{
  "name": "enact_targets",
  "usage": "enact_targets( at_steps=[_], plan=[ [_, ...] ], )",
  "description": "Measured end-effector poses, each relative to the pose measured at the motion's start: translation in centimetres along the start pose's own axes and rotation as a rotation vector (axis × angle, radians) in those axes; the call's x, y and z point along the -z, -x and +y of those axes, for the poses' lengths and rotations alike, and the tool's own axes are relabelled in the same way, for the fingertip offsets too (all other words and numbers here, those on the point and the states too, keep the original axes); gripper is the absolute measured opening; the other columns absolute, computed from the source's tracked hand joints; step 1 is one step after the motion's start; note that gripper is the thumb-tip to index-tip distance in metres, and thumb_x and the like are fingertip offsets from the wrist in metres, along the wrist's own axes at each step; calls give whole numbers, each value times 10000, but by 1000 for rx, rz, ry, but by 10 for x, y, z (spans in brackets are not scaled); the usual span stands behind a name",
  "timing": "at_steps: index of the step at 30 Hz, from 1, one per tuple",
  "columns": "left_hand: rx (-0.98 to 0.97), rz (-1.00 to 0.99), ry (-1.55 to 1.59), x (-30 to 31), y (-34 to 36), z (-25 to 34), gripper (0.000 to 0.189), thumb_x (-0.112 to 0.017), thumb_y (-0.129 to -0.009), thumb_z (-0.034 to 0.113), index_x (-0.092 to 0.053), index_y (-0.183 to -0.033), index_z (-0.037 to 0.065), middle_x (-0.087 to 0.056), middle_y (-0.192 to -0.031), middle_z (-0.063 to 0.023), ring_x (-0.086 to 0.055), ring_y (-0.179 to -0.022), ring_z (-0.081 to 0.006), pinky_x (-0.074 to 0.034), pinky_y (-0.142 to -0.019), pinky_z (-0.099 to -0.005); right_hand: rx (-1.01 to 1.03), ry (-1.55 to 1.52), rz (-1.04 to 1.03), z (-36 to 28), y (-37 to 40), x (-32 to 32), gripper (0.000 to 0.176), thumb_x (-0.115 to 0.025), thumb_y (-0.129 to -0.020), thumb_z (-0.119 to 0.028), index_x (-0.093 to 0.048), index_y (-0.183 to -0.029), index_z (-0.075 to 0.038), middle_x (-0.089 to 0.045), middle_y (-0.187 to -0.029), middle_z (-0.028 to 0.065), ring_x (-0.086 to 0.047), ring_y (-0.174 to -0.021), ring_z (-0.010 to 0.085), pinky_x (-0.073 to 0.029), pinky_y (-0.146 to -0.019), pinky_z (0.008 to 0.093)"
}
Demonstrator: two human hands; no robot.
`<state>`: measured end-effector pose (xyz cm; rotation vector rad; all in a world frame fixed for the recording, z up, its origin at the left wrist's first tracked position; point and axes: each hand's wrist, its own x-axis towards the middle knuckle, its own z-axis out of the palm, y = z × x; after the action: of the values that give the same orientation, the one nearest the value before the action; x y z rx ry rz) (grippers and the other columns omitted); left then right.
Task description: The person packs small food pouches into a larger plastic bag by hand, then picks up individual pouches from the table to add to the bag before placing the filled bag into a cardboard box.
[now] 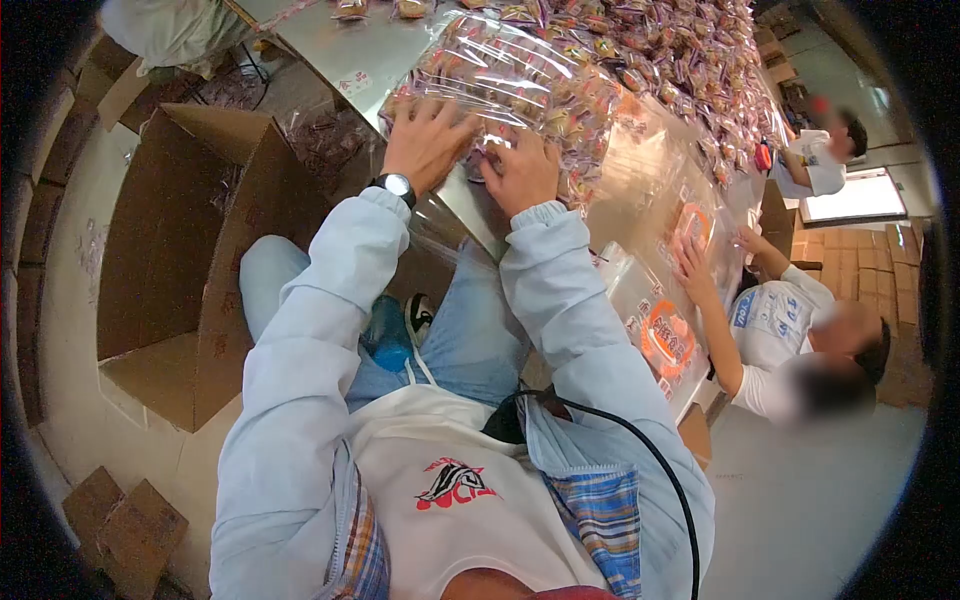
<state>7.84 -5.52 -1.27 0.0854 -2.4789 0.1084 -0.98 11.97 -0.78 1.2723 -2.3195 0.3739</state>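
Observation:
A large clear plastic bag (500,72), packed with small wrapped snacks, lies on the table edge in front of me. My left hand (430,143), with a watch (397,185) on its wrist, rests on the near left part of the bag, its fingers spread. Beside it, my right hand (524,175) holds the bag's near edge between bent fingers and thumb; the fingertips are partly hidden by the film. Loose wrapped snacks (680,60) are heaped just beyond the bag.
An open cardboard box (190,260) stands on the floor at my left. Flat printed plastic bags (665,340) lie on the table to my right, under a co-worker's hand (697,268). Another person (822,160) sits farther along. Cardboard pieces (125,525) lie at lower left.

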Motion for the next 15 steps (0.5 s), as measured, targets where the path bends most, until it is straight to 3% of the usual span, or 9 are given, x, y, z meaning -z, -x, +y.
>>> enact_targets(
  at_steps=[1,4,7,9,11,12,13,14,15],
  plan=[
    [25,-18,-13,0,0,1,356,-635,-940,301,-646,-1288,231,-665,-1201,-62,-573,-1215,-282,-381,-1070,-617,22,13,14,1,0,-2,461,-775,-790,-431,-746,-1191,-206,-612,-1009,99,-588,-1026,294,-419,-812,469],
    [69,-44,-38,-2,-4,5,381,-651,-914,286,-649,-1290,225,-664,-1214,-72,-559,-1257,-279,-362,-1083,-646,20,112,92,-5,-2,-4,411,-780,-781,-434,-765,-1120,-202,-637,-1054,98,-582,-1036,299,-427,-852,466],
    [45,-91,-58,0,-8,4,429,-676,-881,299,-645,-1303,229,-662,-1241,-68,-534,-1313,-264,-333,-1101,-677,-7,181,-24,-14,-8,9,429,-771,-795,-427,-746,-1158,-199,-657,-1109,102,-584,-1045,308,-439,-888,476],
    [35,-248,-73,11,-13,3,477,-694,-861,326,-631,-1325,234,-660,-1266,-46,-506,-1361,-254,-308,-1112,-702,-39,133,-181,-10,-8,4,510,-769,-799,-446,-703,-1243,-203,-634,-1231,111,-570,-1131,322,-443,-937,500],
    [-94,-166,-56,4,-7,-5,562,-710,-873,382,-576,-1404,256,-596,-1394,3,-430,-1434,-237,-271,-1095,-767,-57,91,-207,-12,-17,6,545,-770,-800,-447,-681,-1274,-193,-610,-1273,118,-554,-1180,330,-441,-950,510],
    [-112,-170,-30,3,-4,-6,579,-712,-879,394,-562,-1423,260,-574,-1427,15,-408,-1452,-233,-265,-1089,-780,-19,80,-300,-10,-18,16,662,-769,-804,-447,-625,-1357,-113,-548,-1404,171,-525,-1262,347,-427,-1010,508],
    [-131,-173,2,6,-4,-4,597,-713,-886,407,-547,-1442,264,-552,-1461,26,-387,-1470,-230,-259,-1082,-793,8,81,-269,-9,-16,18,706,-774,-803,-438,-593,-1383,-77,-529,-1433,189,-512,-1288,360,-415,-1040,512],
    [-91,-312,34,10,-7,-2,582,-690,-918,437,-541,-1456,275,-505,-1521,32,-356,-1495,-225,-245,-1075,-811,29,82,-249,-6,-11,19,752,-779,-802,-430,-561,-1408,-42,-509,-1462,207,-498,-1315,372,-403,-1069,516],
    [-96,-277,29,6,-9,-1,576,-683,-922,442,-542,-1455,275,-511,-1517,30,-358,-1493,-226,-243,-1075,-813,48,85,-235,-5,-2,20,799,-784,-801,-422,-529,-1434,-6,-490,-1491,225,-485,-1341,385,-392,-1098,520]
  ],
)
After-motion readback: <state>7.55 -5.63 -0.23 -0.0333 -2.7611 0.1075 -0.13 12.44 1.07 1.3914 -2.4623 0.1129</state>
